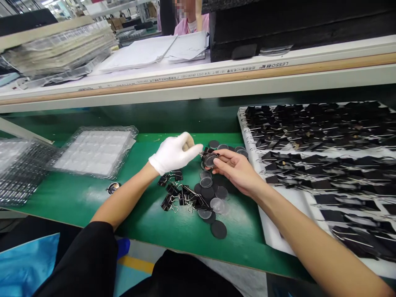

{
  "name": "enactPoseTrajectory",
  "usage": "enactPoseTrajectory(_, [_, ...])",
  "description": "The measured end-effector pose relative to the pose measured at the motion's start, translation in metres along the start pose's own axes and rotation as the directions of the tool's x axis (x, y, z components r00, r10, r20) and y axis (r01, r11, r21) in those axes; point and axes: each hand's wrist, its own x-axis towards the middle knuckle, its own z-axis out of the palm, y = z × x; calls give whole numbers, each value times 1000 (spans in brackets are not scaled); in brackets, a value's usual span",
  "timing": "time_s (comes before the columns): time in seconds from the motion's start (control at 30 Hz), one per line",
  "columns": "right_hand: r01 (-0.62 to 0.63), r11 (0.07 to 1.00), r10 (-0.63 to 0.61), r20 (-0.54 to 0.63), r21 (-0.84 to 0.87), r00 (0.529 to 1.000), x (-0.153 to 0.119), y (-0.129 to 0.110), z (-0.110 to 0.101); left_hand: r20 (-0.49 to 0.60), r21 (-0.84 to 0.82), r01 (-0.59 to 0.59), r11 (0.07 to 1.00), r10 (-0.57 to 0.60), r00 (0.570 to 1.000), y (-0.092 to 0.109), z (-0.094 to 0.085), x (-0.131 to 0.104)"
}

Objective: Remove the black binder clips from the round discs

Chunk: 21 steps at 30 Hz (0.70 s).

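My right hand (pixel 236 169), bare, pinches a round dark disc with a clear face (pixel 210 160) between thumb and fingers. A black binder clip (pixel 205 152) sits at the disc's upper left edge. My left hand (pixel 176 153), in a white glove, is closed with thumb and fingertips at the clip's wire handle; its curled fingers are partly hidden. Below the hands lies a loose pile of black binder clips (pixel 182 194) with silver handles. Beside them several clear discs (pixel 217 205) and black discs (pixel 218 229) are scattered on the green table (pixel 148 225).
To the right, a white foam tray (pixel 262 214) bears rows of black clipped pieces (pixel 309 128). Clear plastic trays (pixel 93 150) stand at the left, near a small round metallic object (pixel 113 188). A shelf edge (pixel 198 88) crosses above; a person (pixel 192 24) sits beyond it.
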Motion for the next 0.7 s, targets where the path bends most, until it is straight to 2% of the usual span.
enactPoseTrajectory(0.07, [33,999,-33,26,-34,999,0,2,0,107,80,28,996,-37,994,-4,-6,1])
enactPoseTrajectory(0.13, [55,996,-51,52,-75,997,1,4,0,239,91,-17,996,-5,971,-6,-9,1])
enactPoseTrajectory(0.2, [75,991,-68,63,-107,996,2,6,0,299,91,-77,993,46,953,-7,-9,1])
enactPoseTrajectory(0.37, [119,983,-112,55,-141,992,4,8,-2,347,91,-105,990,67,935,-7,-6,0])
enactPoseTrajectory(0.57, [79,991,-67,115,-107,991,1,3,0,437,-84,-54,995,86,895,-9,-6,2])
enactPoseTrajectory(0.63, [60,998,-58,58,-27,997,0,1,2,404,-106,-42,994,81,911,-10,-6,3])
enactPoseTrajectory(0.7, [27,991,-20,-54,128,998,0,-3,3,320,-115,-28,993,64,945,-10,-5,5])
